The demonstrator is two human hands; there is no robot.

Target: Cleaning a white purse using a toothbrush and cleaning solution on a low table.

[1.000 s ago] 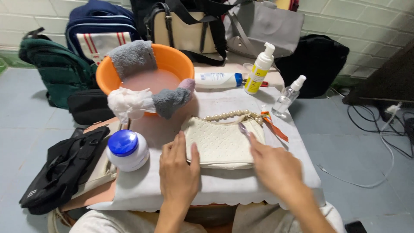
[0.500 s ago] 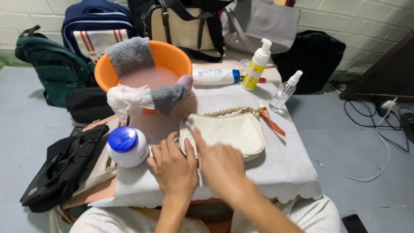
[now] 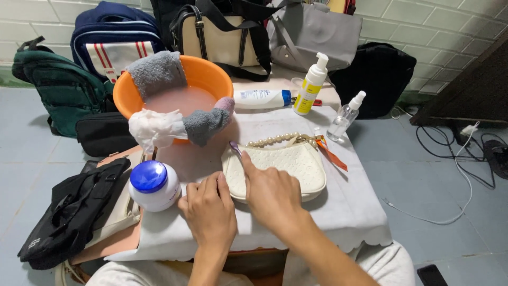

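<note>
On the cloth-covered table (image 3: 349,206) the handbag (image 3: 296,164) lay near the middle, the right hand (image 3: 272,193) resting on its left part and the left hand (image 3: 209,212) just left of that, on the cloth beside the jar (image 3: 154,185). Behind the jar stood the basin (image 3: 206,74) with cloths (image 3: 156,71) draped over its rim, and to the basin's right a tube (image 3: 262,98) lay flat, a pump bottle (image 3: 310,87) stood upright next to it, and a spray bottle (image 3: 346,116) stood further right, behind the handbag. Behind the table several bags (image 3: 312,32) rested against the wall, and a backpack (image 3: 58,87) sat on the floor to the left.
</note>
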